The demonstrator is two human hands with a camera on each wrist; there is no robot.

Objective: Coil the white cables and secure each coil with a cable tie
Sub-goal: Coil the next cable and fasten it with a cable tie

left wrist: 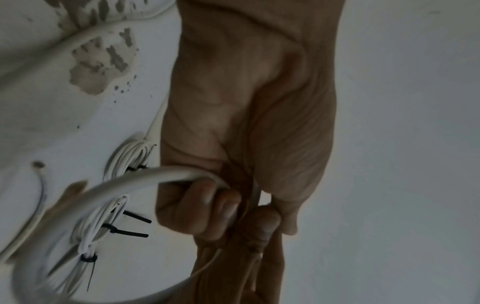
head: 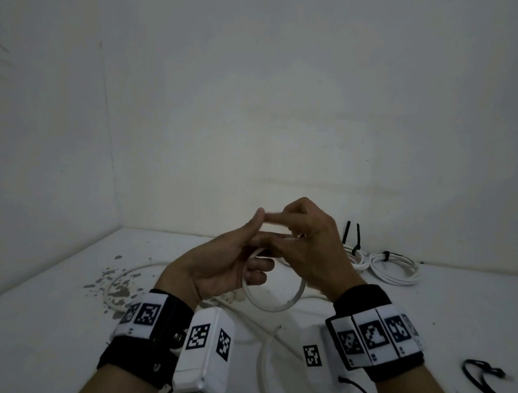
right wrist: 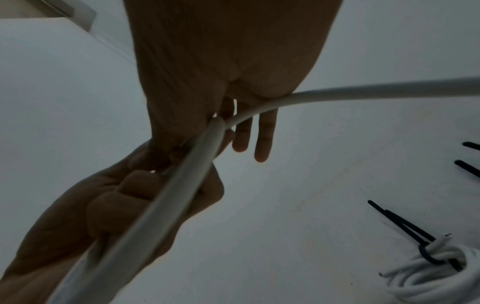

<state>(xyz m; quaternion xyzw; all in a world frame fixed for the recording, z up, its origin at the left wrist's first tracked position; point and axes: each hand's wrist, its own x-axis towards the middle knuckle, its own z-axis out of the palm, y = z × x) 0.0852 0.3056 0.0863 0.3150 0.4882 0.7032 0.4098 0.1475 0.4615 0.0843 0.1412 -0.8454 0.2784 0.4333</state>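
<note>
A thick white cable (head: 272,308) forms one loop that hangs under both hands above the white table (head: 53,321). My left hand (head: 249,255) curls its fingers round the loop's left side; the left wrist view shows the cable (left wrist: 161,174) running into those fingers (left wrist: 207,205). My right hand (head: 303,237) grips the top of the loop where the strands cross, with its index finger stretched left. In the right wrist view the cable (right wrist: 363,90) passes under the right palm (right wrist: 233,61) and crosses a second strand by the left hand (right wrist: 130,195).
Two tied white coils (head: 394,269) with black cable ties lie at the back right by the wall. A loose black cable tie (head: 481,374) lies at the front right. More of the white cable (head: 111,282) trails over a patch of chipped paint at the left.
</note>
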